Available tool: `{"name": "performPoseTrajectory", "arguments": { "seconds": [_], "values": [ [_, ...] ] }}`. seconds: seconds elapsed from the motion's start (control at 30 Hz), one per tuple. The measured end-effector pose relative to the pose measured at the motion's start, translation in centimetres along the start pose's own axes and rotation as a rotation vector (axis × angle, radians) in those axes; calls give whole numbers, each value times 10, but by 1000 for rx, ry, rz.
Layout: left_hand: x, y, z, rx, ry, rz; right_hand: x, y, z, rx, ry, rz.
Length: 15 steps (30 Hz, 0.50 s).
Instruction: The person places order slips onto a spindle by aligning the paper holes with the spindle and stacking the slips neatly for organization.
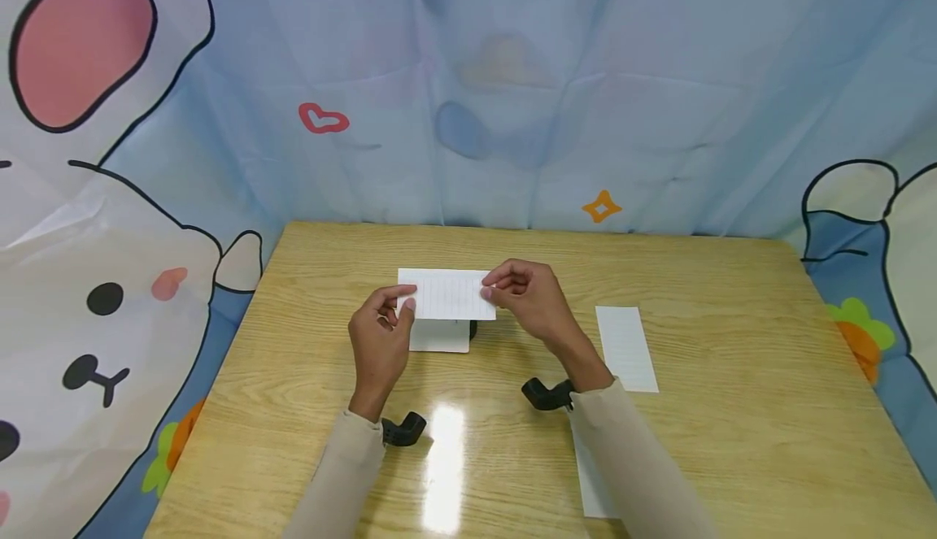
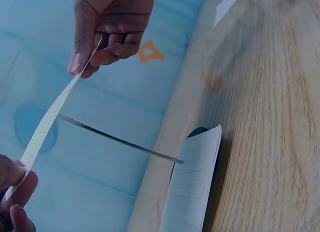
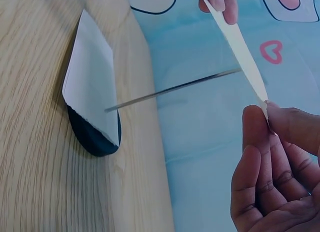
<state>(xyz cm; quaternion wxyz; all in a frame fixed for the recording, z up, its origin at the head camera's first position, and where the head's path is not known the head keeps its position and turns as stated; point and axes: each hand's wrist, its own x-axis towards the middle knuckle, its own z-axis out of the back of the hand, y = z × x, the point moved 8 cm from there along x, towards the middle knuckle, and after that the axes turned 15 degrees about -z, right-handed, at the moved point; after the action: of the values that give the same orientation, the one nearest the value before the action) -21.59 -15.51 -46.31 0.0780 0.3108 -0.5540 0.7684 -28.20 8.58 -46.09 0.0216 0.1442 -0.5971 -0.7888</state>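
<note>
A lined white paper slip (image 1: pixel 446 297) is stretched level between both hands. My left hand (image 1: pixel 381 344) pinches its left end with thumb and fingers. The right hand (image 1: pixel 536 299) pinches the other end. Below the slip stands a thin metal spike (image 2: pixel 120 139) of a paper spike holder, rising from a dark base (image 3: pixel 94 134). The spike's upper end meets the slip's underside; whether it has pierced it I cannot tell. Another lined slip (image 2: pixel 192 174) lies on the base with the spike through it. From the head view the held slip hides the spike.
To the right on the wooden table (image 1: pixel 739 409) lies a loose lined slip (image 1: pixel 627 349). A further slip (image 1: pixel 594 478) is partly under the right sleeve (image 1: pixel 637 458). Behind the table hangs a printed blue curtain (image 1: pixel 512 141).
</note>
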Motion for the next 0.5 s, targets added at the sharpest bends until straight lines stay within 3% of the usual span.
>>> {"name": "performPoseTrajectory", "arguments": {
  "seconds": [0.5],
  "values": [
    [3, 3, 16, -15, -32, 2, 6, 7, -17, 5, 50, 1]
  ]
}}
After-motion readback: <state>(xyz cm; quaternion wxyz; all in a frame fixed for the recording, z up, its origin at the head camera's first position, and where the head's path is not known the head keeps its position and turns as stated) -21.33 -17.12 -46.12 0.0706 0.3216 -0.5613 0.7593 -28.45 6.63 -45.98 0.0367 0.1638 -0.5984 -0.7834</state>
